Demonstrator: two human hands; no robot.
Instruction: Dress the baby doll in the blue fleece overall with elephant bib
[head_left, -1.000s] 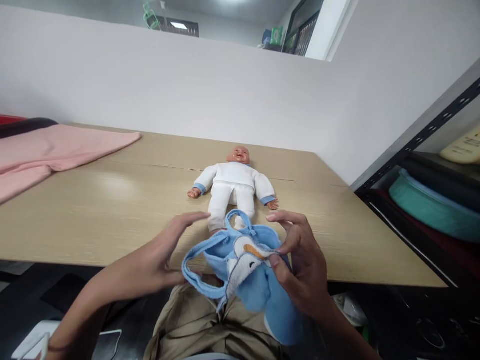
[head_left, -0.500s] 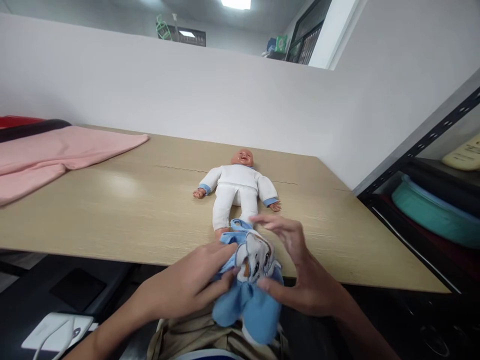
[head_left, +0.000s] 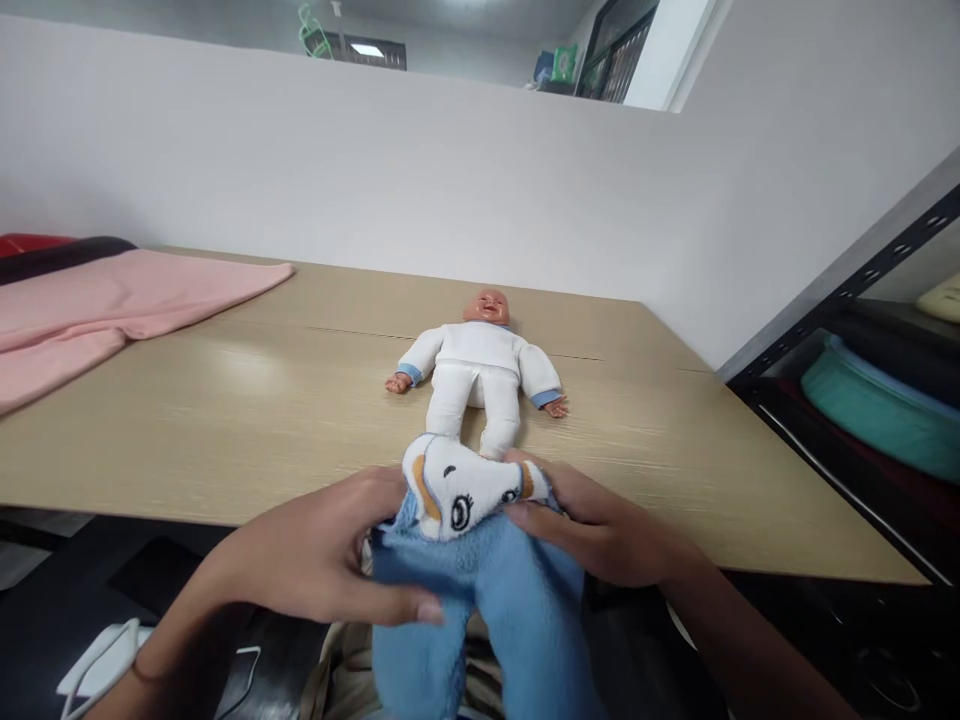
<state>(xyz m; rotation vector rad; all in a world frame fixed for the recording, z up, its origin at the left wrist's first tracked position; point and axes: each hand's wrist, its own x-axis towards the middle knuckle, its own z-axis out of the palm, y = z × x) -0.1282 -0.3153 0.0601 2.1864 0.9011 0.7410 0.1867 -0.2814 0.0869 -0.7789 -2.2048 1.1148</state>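
Observation:
Small light-blue fleece baby pants, with a white animal-face panel at the top, are held over my lap at the table's near edge. My right hand pinches the panel's right end, thumb in front and fingers behind. My left hand is at the left side of the waist, its fingers partly hidden behind the cloth and its thumb stretched across the left leg. Beyond the panel a baby doll in white lies on its back, head away from me; its feet are hidden.
On the wooden table, a pink cloth lies at the left. A low white wall stands behind. At the right, a dark metal shelf holds a teal basin. A white device with a cable sits lower left.
The bunched blue pants have been spread wide, with the face panel turned upright and the legs hanging down. My left hand has moved left; my right hand has closed on the panel's edge.

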